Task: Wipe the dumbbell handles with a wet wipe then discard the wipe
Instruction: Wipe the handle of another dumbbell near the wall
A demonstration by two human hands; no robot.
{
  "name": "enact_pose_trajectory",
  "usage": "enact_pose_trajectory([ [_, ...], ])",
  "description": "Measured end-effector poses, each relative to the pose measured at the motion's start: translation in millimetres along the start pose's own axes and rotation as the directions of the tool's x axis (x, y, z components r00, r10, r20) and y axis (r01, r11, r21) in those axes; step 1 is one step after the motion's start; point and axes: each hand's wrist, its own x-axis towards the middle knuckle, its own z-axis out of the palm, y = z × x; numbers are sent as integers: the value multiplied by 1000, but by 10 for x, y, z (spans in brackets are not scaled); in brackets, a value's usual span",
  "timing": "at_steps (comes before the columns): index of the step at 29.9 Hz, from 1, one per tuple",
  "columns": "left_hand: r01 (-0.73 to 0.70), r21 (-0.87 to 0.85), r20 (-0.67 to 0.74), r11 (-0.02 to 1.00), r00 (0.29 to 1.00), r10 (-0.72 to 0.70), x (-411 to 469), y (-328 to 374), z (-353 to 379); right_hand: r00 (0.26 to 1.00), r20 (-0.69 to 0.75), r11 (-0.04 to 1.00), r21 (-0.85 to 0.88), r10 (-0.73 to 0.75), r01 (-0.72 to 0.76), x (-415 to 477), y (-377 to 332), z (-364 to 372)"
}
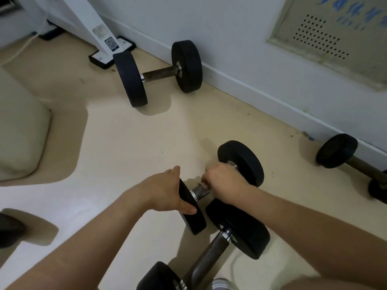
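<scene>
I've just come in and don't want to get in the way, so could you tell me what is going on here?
A person is cleaning a dumbbell on the floor. The left hand steadies one black end, while the right hand grips a wipe round the handle. Another dumbbell lies by the wall.

Your floor (129,143) is pale beige, meeting the white wall (240,38) along its far edge. Four black-ended dumbbells lie on it: the far dumbbell (159,73) by that edge, beside a white machine foot (111,51); the right dumbbell (337,150) further along it; the middle dumbbell (240,162) in the open; the near dumbbell (211,250) just beside it. A cream cushion (18,139) sits at the left edge.
</scene>
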Motion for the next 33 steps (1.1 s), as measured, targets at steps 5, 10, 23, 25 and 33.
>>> enact_pose_trajectory([
  [5,24,-33,-59,999,998,-26,-99,31,68,997,-38,998,10,66,-65,-116,22,47],
  [10,1,-59,-65,998,998,-5,-145,29,93,976,19,962,167,215,-215,-132,145,-70],
  [23,14,142,-46,990,999,-8,-182,145,104,983,30,942,282,181,-182,-232,-50,19],
  [25,-6,149,-54,989,998,14,-171,175,56,984,28,779,607,177,-157,-263,-49,-45],
  [33,-317,-788,-322,529,943,85,-346,603,-735,855,-193,33,979,481,202,-612,-9,-795],
])
